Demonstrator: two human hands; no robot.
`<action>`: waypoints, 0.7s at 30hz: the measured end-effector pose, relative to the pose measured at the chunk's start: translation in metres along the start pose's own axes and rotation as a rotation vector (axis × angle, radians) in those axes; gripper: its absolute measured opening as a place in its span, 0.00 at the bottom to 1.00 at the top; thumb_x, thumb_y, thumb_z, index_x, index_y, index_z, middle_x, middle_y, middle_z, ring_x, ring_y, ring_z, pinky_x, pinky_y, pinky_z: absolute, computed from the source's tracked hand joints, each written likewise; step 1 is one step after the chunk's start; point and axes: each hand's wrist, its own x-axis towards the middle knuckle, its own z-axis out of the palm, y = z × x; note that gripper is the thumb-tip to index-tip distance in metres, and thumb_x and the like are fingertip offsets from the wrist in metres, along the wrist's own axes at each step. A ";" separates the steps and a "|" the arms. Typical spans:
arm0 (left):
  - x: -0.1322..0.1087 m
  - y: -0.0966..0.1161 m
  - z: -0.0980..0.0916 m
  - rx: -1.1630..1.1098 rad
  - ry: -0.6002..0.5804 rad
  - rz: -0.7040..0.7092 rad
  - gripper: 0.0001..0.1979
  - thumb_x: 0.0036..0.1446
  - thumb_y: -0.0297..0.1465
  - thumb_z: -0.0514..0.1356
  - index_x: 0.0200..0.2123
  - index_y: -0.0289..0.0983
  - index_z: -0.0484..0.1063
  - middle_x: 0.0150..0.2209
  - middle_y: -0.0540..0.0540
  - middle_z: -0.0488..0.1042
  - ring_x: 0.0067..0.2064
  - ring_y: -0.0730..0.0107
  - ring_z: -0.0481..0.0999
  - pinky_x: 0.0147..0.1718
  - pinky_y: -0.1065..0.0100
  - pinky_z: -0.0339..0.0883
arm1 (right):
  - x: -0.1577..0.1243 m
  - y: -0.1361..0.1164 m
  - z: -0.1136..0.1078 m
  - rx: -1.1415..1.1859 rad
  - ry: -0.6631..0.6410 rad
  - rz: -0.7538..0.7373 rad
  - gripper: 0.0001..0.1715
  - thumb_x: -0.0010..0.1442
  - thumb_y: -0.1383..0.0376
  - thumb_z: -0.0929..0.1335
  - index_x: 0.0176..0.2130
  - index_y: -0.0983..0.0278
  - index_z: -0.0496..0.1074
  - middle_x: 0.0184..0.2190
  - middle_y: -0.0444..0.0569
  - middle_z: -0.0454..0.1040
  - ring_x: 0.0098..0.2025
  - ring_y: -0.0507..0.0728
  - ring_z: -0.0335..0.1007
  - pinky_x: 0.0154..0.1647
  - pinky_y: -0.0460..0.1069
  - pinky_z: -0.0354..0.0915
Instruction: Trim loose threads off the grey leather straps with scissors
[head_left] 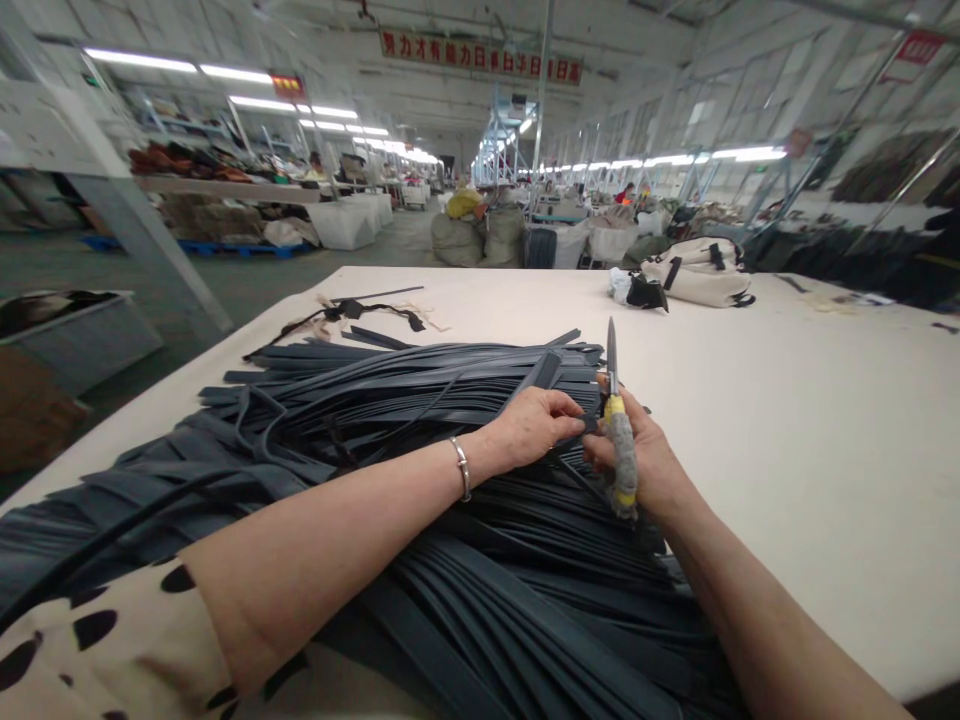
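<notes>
A large heap of dark grey-blue strips [420, 380] lies across the table in front of me. My left hand [536, 428], with a bracelet on its wrist, pinches the end of one strip [589, 423] at the heap's right side. Close beside it, my right hand [649, 455] holds scissors [620, 430], their handles wrapped in grey and yellow, blades pointing up and away from me. The fingertips of the right hand are near the same strip end; whether they touch it is partly hidden by the scissors.
The heap rests on a wide pale table [810, 420]. Black and cream scraps [352, 312] lie at its far left. A cream bag [697, 272] and a small black-and-white bundle [637, 289] sit at the far right. A grey post [142, 220] stands left of the table.
</notes>
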 end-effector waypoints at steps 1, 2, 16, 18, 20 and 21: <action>0.001 0.000 0.000 0.011 0.004 0.007 0.07 0.50 0.27 0.59 0.32 0.32 0.76 0.24 0.53 0.69 0.27 0.76 0.63 0.29 0.72 0.56 | 0.000 0.001 0.002 0.048 0.018 0.002 0.48 0.45 0.65 0.75 0.61 0.53 0.57 0.26 0.36 0.64 0.23 0.49 0.63 0.23 0.45 0.64; 0.001 -0.001 0.000 0.016 0.007 0.012 0.07 0.50 0.27 0.59 0.32 0.32 0.76 0.24 0.53 0.69 0.27 0.76 0.63 0.29 0.72 0.56 | -0.001 0.001 0.003 0.091 0.037 0.004 0.48 0.44 0.65 0.75 0.61 0.54 0.57 0.27 0.36 0.66 0.24 0.50 0.65 0.24 0.45 0.66; -0.001 0.002 0.005 0.149 0.053 0.041 0.07 0.52 0.25 0.60 0.36 0.33 0.73 0.26 0.52 0.69 0.29 0.75 0.66 0.30 0.72 0.58 | 0.000 0.004 0.004 0.296 0.098 0.052 0.50 0.41 0.67 0.75 0.59 0.57 0.55 0.27 0.39 0.70 0.23 0.52 0.69 0.22 0.45 0.67; -0.002 0.001 0.007 0.242 0.133 0.155 0.07 0.53 0.24 0.59 0.37 0.34 0.73 0.28 0.51 0.70 0.31 0.74 0.67 0.33 0.72 0.60 | 0.000 0.006 0.004 0.323 0.083 0.055 0.48 0.43 0.67 0.75 0.59 0.55 0.55 0.27 0.38 0.70 0.24 0.51 0.69 0.23 0.44 0.68; -0.003 0.000 0.008 0.394 0.155 0.294 0.05 0.56 0.24 0.57 0.35 0.34 0.73 0.32 0.49 0.72 0.35 0.72 0.69 0.36 0.72 0.62 | 0.000 0.006 0.004 0.344 0.078 0.058 0.46 0.44 0.67 0.74 0.59 0.55 0.56 0.26 0.38 0.70 0.24 0.51 0.69 0.24 0.44 0.68; -0.003 0.000 0.008 0.482 0.142 0.348 0.06 0.57 0.24 0.56 0.35 0.34 0.74 0.34 0.47 0.72 0.36 0.71 0.70 0.38 0.71 0.62 | 0.000 0.007 0.004 0.348 0.081 0.063 0.46 0.44 0.67 0.74 0.58 0.55 0.56 0.26 0.37 0.70 0.24 0.51 0.69 0.24 0.44 0.68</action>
